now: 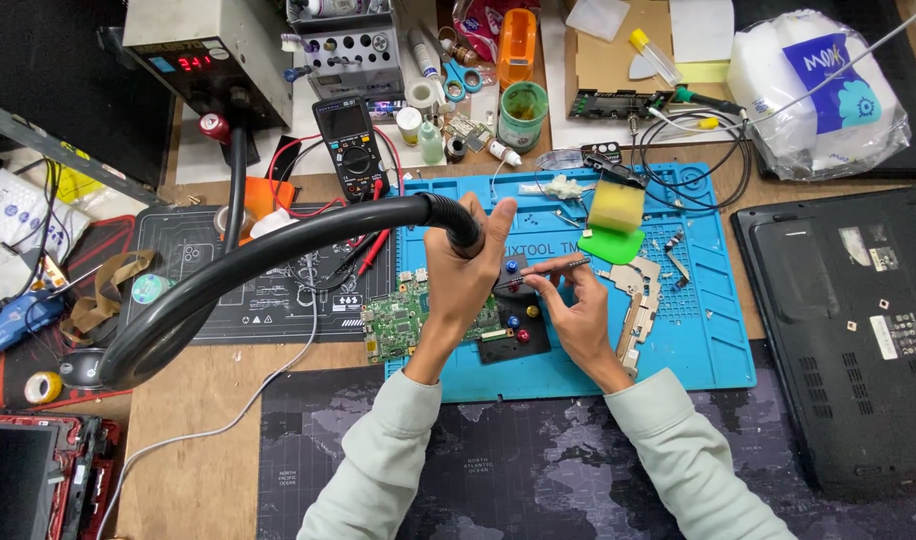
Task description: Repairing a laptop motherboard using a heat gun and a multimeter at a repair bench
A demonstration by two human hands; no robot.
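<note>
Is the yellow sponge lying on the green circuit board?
No, the yellow sponge sits on the blue mat, apart from the circuit board under the left hand.

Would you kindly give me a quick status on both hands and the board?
Left hand shut on hot-air wand. Right hand shut on tweezers, tips over green circuit board on blue mat. Thick black hose arcs across left side.

pale mint-grey long sleeves, ribbed cuffs at wrists; left hand, right hand bare.
</note>
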